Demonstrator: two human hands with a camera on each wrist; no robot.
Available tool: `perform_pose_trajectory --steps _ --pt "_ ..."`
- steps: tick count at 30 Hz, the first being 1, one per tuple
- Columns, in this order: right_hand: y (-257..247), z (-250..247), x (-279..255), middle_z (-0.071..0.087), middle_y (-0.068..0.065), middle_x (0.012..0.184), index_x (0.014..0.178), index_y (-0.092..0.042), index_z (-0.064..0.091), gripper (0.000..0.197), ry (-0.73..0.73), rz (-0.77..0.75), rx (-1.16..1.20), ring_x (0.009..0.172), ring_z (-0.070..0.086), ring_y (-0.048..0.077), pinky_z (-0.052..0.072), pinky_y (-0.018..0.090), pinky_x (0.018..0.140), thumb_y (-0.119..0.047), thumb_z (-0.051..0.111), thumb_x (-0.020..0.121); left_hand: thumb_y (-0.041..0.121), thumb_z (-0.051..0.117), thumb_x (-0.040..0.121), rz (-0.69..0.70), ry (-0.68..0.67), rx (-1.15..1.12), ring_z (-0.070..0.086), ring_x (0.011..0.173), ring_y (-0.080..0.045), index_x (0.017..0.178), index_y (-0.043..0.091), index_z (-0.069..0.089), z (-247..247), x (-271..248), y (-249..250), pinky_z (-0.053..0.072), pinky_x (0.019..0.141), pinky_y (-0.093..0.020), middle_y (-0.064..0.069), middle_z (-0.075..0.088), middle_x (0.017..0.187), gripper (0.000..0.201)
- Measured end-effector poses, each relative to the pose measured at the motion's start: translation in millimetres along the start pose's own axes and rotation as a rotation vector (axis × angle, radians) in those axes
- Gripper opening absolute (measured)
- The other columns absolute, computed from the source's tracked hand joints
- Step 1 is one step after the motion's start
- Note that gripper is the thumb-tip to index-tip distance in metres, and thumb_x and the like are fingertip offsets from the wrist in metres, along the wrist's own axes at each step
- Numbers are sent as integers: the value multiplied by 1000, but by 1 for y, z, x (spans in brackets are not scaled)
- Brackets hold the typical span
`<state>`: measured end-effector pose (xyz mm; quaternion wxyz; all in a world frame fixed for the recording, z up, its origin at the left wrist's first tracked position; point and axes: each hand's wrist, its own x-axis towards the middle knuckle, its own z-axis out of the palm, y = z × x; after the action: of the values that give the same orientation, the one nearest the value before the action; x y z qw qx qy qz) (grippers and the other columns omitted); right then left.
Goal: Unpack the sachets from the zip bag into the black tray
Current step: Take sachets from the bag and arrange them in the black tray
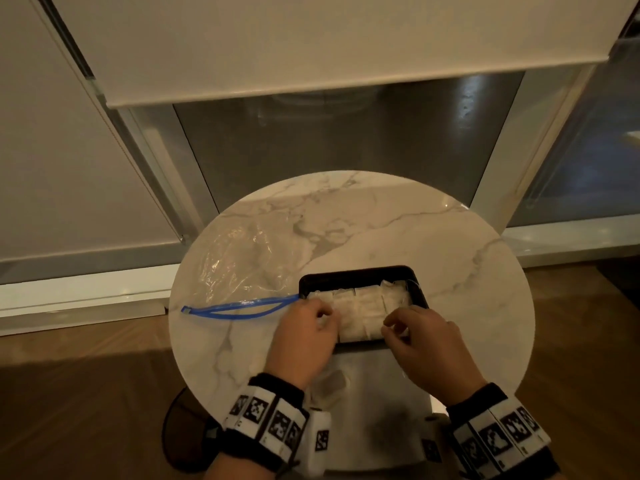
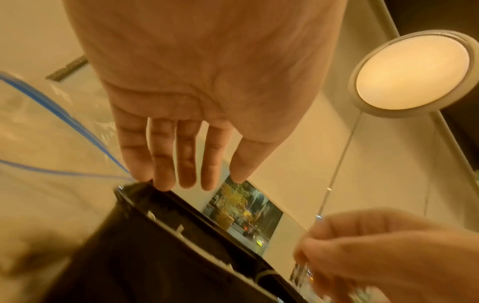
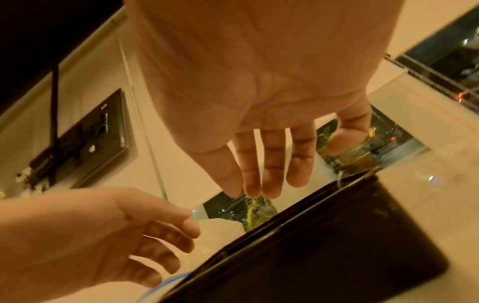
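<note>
The black tray (image 1: 360, 271) sits on the near right of the round marble table (image 1: 450, 244), filled with a row of white sachets (image 1: 360, 306). The clear zip bag (image 1: 242, 258) lies flat to the tray's left, its blue zip strip (image 1: 239, 306) gaping open. My left hand (image 1: 311, 330) rests on the sachets at the tray's near left corner. My right hand (image 1: 415, 334) touches those at the near right. In the wrist views the left hand (image 2: 181, 160) and the right hand (image 3: 267, 164) have straight, relaxed fingers over the tray (image 2: 155, 246), holding nothing.
The table's round edge runs close behind my wrists and drops to a wooden floor (image 1: 69, 393). A window with a lowered roller blind (image 1: 277, 46) stands behind the table. A pale packet-like shape (image 1: 329, 382) lies near the table's front edge.
</note>
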<state>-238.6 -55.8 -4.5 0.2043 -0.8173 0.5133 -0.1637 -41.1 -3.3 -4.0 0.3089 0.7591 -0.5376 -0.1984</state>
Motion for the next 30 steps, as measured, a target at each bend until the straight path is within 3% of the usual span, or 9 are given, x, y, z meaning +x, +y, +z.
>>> perform_pose_trajectory --steps 3,5,7,10,15,21,24,30 --pt "-15 9 -12 56 -19 72 82 -38 60 11 -71 -87 163 68 55 1 36 13 62 -38 63 92 26 64 94 -64 36 18 62 80 0 95 26 70 -27 -2 -18 52 75 -21 13 67 87 6" --pt "-25 17 -15 61 -19 77 89 -35 66 8 -162 -90 200 70 57 -1 38 11 62 -40 61 93 22 67 90 -128 23 104 64 82 -5 93 27 69 -38 -5 -40 51 74 -23 11 67 86 6" --pt "-29 27 -16 67 -16 87 100 -32 69 14 -233 -75 167 75 60 -1 46 14 67 -41 59 94 26 68 89 -211 -82 240 65 93 -12 102 29 68 -42 -9 -63 53 83 -29 7 68 97 13" --pt "-33 42 -17 70 -12 103 113 -32 68 23 -300 -62 96 89 64 3 56 25 81 -38 56 95 37 65 89 -331 -254 424 61 111 -19 124 29 62 -40 -16 -88 51 96 -36 0 62 122 37" --pt "-35 55 -15 62 -10 123 124 -33 64 31 -340 -103 18 113 58 10 49 27 92 -36 51 96 42 65 89 -336 -233 450 56 120 -27 139 34 52 -33 -21 -97 49 101 -42 -4 52 131 52" --pt "-41 66 -11 58 -10 134 132 -35 58 37 -399 -146 -32 125 52 13 47 33 101 -27 52 96 31 56 98 -323 -208 458 55 117 -29 133 31 51 -29 -18 -96 49 98 -42 -7 49 129 35" --pt "-46 67 -10 58 -9 133 132 -33 58 37 -403 -162 -28 123 53 14 48 34 98 -30 55 95 28 59 97 -333 -210 436 56 113 -26 125 24 50 -27 -17 -95 49 96 -37 -7 52 124 30" --pt "-46 66 -9 62 -11 124 127 -34 60 35 -379 -146 30 114 57 10 51 32 94 -41 57 93 21 59 97 -325 -183 340 57 116 -24 129 15 50 -29 -18 -97 47 95 -32 -8 61 125 33"
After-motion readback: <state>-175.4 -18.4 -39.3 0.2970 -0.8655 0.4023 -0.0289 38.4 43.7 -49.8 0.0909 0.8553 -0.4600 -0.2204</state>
